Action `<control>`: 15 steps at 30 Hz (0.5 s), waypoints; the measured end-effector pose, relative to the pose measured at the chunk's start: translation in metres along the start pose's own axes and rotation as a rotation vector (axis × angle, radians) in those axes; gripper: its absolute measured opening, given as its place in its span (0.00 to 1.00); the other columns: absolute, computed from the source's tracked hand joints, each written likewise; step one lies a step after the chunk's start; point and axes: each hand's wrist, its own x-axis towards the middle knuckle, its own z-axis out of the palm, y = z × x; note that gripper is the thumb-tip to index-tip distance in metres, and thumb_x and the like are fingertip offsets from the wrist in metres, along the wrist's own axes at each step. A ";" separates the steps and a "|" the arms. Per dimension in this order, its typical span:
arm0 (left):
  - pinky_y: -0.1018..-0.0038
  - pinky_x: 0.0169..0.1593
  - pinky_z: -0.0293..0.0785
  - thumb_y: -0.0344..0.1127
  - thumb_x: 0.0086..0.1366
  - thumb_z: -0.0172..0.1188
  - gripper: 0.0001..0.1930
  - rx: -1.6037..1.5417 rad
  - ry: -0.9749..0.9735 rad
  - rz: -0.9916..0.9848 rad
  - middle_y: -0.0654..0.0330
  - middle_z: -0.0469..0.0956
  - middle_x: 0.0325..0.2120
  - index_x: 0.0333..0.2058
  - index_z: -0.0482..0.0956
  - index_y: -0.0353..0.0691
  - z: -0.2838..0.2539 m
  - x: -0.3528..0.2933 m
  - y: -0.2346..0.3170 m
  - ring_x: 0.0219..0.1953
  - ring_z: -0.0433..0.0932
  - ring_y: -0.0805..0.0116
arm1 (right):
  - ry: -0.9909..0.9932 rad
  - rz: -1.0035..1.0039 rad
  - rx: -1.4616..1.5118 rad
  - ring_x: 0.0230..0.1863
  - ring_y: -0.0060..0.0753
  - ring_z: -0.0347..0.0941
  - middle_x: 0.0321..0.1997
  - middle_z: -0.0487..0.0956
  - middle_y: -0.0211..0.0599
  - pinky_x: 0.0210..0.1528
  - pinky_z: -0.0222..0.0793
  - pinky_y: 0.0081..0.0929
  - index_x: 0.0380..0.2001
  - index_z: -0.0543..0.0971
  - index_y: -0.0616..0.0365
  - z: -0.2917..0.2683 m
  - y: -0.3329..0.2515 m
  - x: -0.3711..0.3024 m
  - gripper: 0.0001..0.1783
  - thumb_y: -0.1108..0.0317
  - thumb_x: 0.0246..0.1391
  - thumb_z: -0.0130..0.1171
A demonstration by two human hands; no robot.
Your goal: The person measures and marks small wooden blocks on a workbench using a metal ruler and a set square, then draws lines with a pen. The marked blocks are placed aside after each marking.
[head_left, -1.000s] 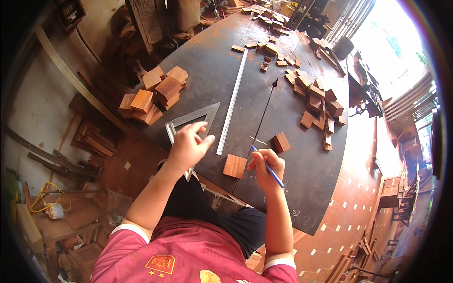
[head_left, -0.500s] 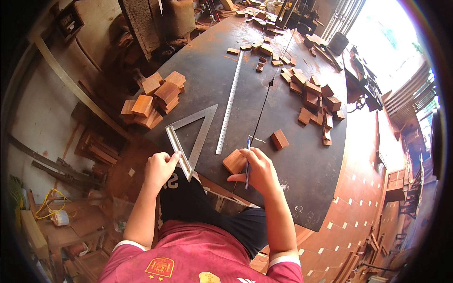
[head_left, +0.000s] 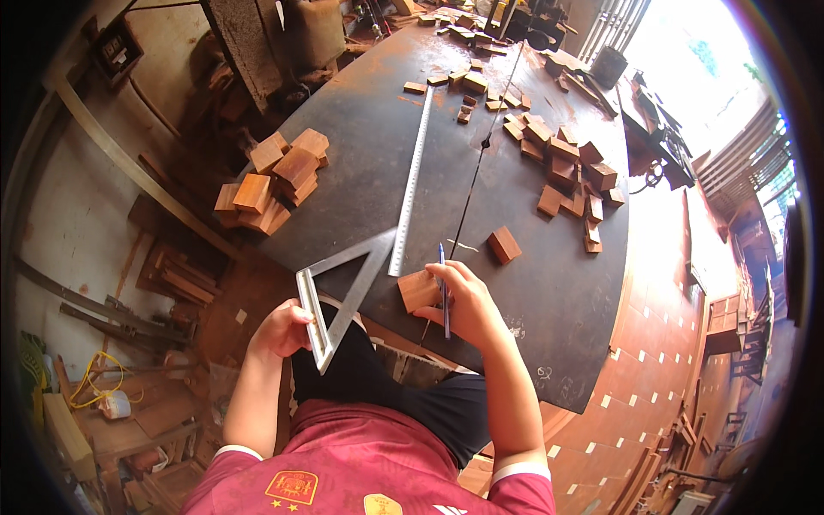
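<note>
My left hand [head_left: 283, 328] is closed round the pale stock of a metal triangular set square [head_left: 313, 302], held off the table's near edge. The square's far tip reaches close to the lower end of a long steel ruler [head_left: 414, 180] lying on the dark table. At the near edge, my right hand [head_left: 472, 307] keeps a blue pen [head_left: 442, 256] upright between its fingers. Those same fingers rest against the right side of a reddish-brown wooden block [head_left: 417, 292]. Part of that block is hidden behind the hand. Another wooden block [head_left: 505, 245] lies alone just beyond.
Stacked wooden blocks [head_left: 293, 167] stand at the table's left edge. More loose blocks [head_left: 562, 167] spread along the right side, and several small ones [head_left: 474, 82] lie further back. A dark slit [head_left: 470, 202] runs lengthwise through the dark tabletop [head_left: 549, 318].
My left hand has drawn the set square lower, toward my body, and its angle has changed. The block at my right hand has turned slightly. My right hand still has the pen.
</note>
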 end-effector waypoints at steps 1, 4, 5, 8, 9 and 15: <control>0.73 0.29 0.82 0.32 0.56 0.60 0.10 0.025 -0.007 0.031 0.55 0.83 0.26 0.32 0.81 0.31 0.005 0.001 -0.003 0.23 0.83 0.66 | 0.006 0.018 -0.007 0.42 0.47 0.79 0.49 0.78 0.44 0.45 0.78 0.36 0.52 0.77 0.56 0.002 -0.002 0.001 0.37 0.61 0.37 0.82; 0.75 0.26 0.81 0.34 0.57 0.61 0.11 0.142 -0.020 0.118 0.53 0.83 0.25 0.32 0.81 0.31 0.023 0.003 -0.007 0.21 0.83 0.66 | 0.078 -0.018 -0.023 0.38 0.44 0.79 0.47 0.78 0.43 0.43 0.78 0.35 0.52 0.77 0.58 0.008 -0.002 0.002 0.37 0.61 0.37 0.82; 0.73 0.27 0.79 0.34 0.54 0.62 0.11 0.177 -0.038 0.138 0.54 0.82 0.24 0.34 0.81 0.33 0.034 0.002 -0.006 0.22 0.81 0.65 | 0.079 -0.012 -0.018 0.37 0.42 0.79 0.46 0.78 0.43 0.41 0.78 0.34 0.52 0.77 0.58 0.008 -0.002 0.002 0.37 0.62 0.36 0.82; 0.76 0.25 0.78 0.35 0.55 0.63 0.13 0.212 -0.027 0.253 0.50 0.84 0.28 0.35 0.81 0.30 0.055 -0.001 -0.008 0.24 0.83 0.66 | 0.076 -0.001 0.015 0.35 0.36 0.80 0.45 0.77 0.41 0.38 0.79 0.30 0.51 0.77 0.59 0.012 -0.002 0.003 0.37 0.64 0.36 0.83; 0.76 0.25 0.78 0.35 0.55 0.63 0.13 0.258 0.011 0.247 0.50 0.85 0.28 0.35 0.82 0.30 0.060 0.001 -0.009 0.24 0.83 0.66 | 0.071 0.002 0.031 0.34 0.33 0.80 0.44 0.78 0.40 0.37 0.79 0.29 0.51 0.77 0.59 0.014 0.002 0.002 0.37 0.65 0.36 0.83; 0.79 0.22 0.76 0.36 0.58 0.61 0.13 0.327 0.045 0.168 0.50 0.85 0.26 0.34 0.83 0.30 0.071 0.021 -0.017 0.21 0.83 0.68 | 0.048 0.054 0.238 0.33 0.25 0.79 0.42 0.78 0.36 0.34 0.78 0.26 0.50 0.78 0.59 0.009 0.001 0.003 0.29 0.70 0.44 0.79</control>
